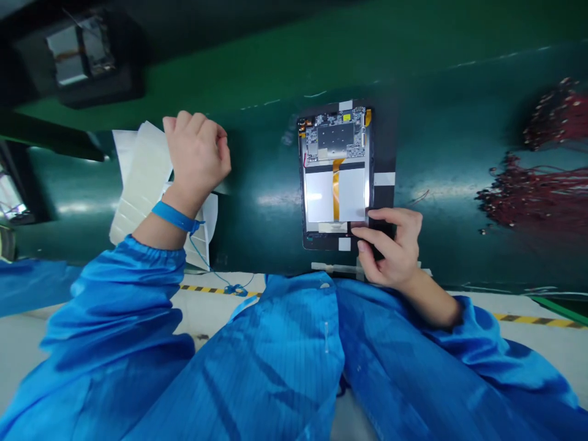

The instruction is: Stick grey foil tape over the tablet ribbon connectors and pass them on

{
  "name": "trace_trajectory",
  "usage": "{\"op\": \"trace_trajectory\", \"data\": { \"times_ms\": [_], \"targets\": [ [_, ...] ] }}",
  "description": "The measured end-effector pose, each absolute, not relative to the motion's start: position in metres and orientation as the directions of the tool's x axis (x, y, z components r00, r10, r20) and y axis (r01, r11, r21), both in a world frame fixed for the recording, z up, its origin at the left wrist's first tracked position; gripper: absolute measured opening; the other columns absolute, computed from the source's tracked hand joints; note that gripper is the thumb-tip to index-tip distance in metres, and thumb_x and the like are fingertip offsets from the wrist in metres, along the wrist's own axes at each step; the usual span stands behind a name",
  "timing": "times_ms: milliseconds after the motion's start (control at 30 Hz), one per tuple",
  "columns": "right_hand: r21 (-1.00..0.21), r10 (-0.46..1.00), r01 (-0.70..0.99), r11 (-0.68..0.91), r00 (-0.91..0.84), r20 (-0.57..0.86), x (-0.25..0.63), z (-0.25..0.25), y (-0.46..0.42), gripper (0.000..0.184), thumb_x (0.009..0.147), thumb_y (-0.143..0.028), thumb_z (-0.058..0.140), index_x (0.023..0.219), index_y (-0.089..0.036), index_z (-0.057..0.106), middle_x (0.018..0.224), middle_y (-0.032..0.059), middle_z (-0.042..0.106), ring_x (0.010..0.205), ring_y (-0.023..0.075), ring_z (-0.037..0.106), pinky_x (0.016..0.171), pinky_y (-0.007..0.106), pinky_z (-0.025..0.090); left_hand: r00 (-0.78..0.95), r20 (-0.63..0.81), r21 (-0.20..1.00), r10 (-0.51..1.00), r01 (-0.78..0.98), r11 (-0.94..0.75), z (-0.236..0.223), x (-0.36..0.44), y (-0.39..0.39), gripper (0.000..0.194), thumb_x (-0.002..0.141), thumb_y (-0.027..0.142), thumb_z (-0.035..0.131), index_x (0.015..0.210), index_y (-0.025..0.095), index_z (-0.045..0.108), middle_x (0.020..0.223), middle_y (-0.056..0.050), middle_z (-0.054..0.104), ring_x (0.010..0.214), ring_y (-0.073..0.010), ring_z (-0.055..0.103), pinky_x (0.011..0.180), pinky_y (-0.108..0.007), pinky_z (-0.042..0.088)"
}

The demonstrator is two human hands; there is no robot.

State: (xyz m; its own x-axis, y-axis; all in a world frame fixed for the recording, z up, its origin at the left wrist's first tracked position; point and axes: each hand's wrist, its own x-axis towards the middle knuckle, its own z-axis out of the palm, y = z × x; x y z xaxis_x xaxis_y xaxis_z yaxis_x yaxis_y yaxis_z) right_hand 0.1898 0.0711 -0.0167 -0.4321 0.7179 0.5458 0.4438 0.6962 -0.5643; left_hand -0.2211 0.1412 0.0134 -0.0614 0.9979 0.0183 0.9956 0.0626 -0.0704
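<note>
An opened tablet (pixel 313 196) lies on the green bench with its insides facing up. Its circuit board (pixel 336 136) is at the far end, and a silver battery (pixel 353 195) with an orange ribbon cable (pixel 336 190) fills the near part. My right hand (pixel 390 245) is at the tablet's near right corner, fingers apart, fingertips on or just over the edge. Off to the left, my left hand (pixel 197 150) is raised above white sheets (pixel 140 184), its fingers curled in. Whatever those fingers hold, if anything, is hidden. A blue wrist strap (pixel 174 215) circles that wrist.
Piles of small parts with red wires (pixel 514 196) lie at the right. Another opened device (pixel 80 52) sits in a dark holder at the upper left. A dark mat (pixel 384 153) with white tape is under the tablet. The strap's blue cord (pixel 236 290) hangs at the bench edge.
</note>
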Motion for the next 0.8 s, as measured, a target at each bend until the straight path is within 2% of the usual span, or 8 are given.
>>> {"op": "trace_trajectory", "data": {
  "times_ms": [133, 300, 467, 533, 633, 700, 767, 800],
  "targets": [
    [-0.594, 0.744, 0.450, 0.667, -0.433, 0.508, 0.191, -0.019, 0.070, 0.040, 0.081, -0.019, 0.067, 0.119, -0.030, 0.068, 0.128, 0.0095, 0.060, 0.111, 0.0318, 0.062, 0.091, 0.053, 0.052, -0.106, 0.020, 0.045, 0.994, 0.993, 0.105, 0.011, -0.229, 0.140, 0.012, 0.098, 0.026, 0.055, 0.108, 0.022, 0.062, 0.119, -0.007, 0.062, 0.122, -0.0292, 0.043, 0.114, -0.055, 0.024],
    [-0.607, 0.750, 0.444, 0.660, -0.433, 0.499, 0.192, -0.019, 0.069, 0.040, 0.081, -0.021, 0.066, 0.119, -0.032, 0.070, 0.129, 0.0084, 0.060, 0.110, 0.0320, 0.062, 0.093, 0.055, 0.051, -0.075, -0.022, 0.076, 0.997, 0.994, 0.076, 0.010, -0.227, 0.141, 0.014, 0.100, 0.032, 0.054, 0.105, 0.023, 0.062, 0.118, -0.009, 0.062, 0.122, -0.0314, 0.041, 0.116, -0.058, 0.021],
    [-0.595, 0.751, 0.459, 0.660, -0.436, 0.496, 0.192, -0.018, 0.069, 0.039, 0.081, -0.020, 0.066, 0.119, -0.031, 0.069, 0.128, 0.0092, 0.061, 0.109, 0.0325, 0.063, 0.091, 0.055, 0.052, -0.107, -0.079, 0.183, 0.991, 0.976, 0.120, 0.009, -0.218, 0.141, 0.015, 0.099, 0.035, 0.055, 0.104, 0.024, 0.063, 0.121, -0.009, 0.061, 0.128, -0.0323, 0.038, 0.121, -0.060, 0.011],
    [-0.593, 0.750, 0.459, 0.661, -0.435, 0.499, 0.192, -0.018, 0.070, 0.038, 0.081, -0.021, 0.066, 0.118, -0.031, 0.070, 0.128, 0.0092, 0.062, 0.109, 0.0327, 0.063, 0.090, 0.055, 0.052, -0.109, -0.089, 0.185, 0.990, 0.975, 0.124, 0.010, -0.216, 0.142, 0.016, 0.098, 0.036, 0.057, 0.102, 0.023, 0.064, 0.118, -0.010, 0.062, 0.128, -0.0321, 0.039, 0.123, -0.060, 0.010],
    [-0.587, 0.734, 0.441, 0.678, -0.432, 0.523, 0.191, -0.019, 0.070, 0.037, 0.081, -0.020, 0.067, 0.117, -0.029, 0.070, 0.126, 0.0100, 0.063, 0.109, 0.0327, 0.063, 0.089, 0.054, 0.052, -0.081, -0.108, 0.139, 0.991, 0.986, 0.096, 0.016, -0.219, 0.144, 0.021, 0.099, 0.034, 0.057, 0.105, 0.017, 0.070, 0.115, -0.011, 0.066, 0.124, -0.0307, 0.043, 0.124, -0.061, 0.015],
    [-0.582, 0.727, 0.435, 0.687, -0.428, 0.538, 0.191, -0.017, 0.069, 0.037, 0.080, -0.019, 0.067, 0.116, -0.028, 0.069, 0.124, 0.0103, 0.064, 0.107, 0.0324, 0.063, 0.088, 0.054, 0.051, -0.072, -0.112, 0.109, 0.991, 0.990, 0.084, 0.026, -0.222, 0.143, 0.027, 0.099, 0.030, 0.059, 0.114, 0.013, 0.073, 0.116, -0.012, 0.070, 0.121, -0.0299, 0.048, 0.122, -0.060, 0.024],
    [-0.583, 0.733, 0.444, 0.680, -0.421, 0.535, 0.193, -0.012, 0.069, 0.037, 0.081, -0.018, 0.067, 0.116, -0.028, 0.069, 0.122, 0.0097, 0.065, 0.105, 0.0320, 0.064, 0.088, 0.054, 0.051, -0.098, -0.073, 0.130, 0.992, 0.986, 0.107, 0.039, -0.219, 0.136, 0.034, 0.096, 0.027, 0.061, 0.124, 0.012, 0.073, 0.121, -0.013, 0.071, 0.117, -0.0294, 0.055, 0.117, -0.057, 0.036],
    [-0.586, 0.744, 0.458, 0.668, -0.413, 0.526, 0.196, -0.008, 0.069, 0.036, 0.082, -0.018, 0.067, 0.115, -0.029, 0.068, 0.120, 0.0093, 0.066, 0.104, 0.0319, 0.064, 0.088, 0.054, 0.051, -0.129, -0.033, 0.185, 0.991, 0.974, 0.133, 0.046, -0.213, 0.130, 0.036, 0.095, 0.027, 0.062, 0.127, 0.013, 0.073, 0.122, -0.012, 0.072, 0.113, -0.0286, 0.059, 0.114, -0.054, 0.042]
  ]
}}
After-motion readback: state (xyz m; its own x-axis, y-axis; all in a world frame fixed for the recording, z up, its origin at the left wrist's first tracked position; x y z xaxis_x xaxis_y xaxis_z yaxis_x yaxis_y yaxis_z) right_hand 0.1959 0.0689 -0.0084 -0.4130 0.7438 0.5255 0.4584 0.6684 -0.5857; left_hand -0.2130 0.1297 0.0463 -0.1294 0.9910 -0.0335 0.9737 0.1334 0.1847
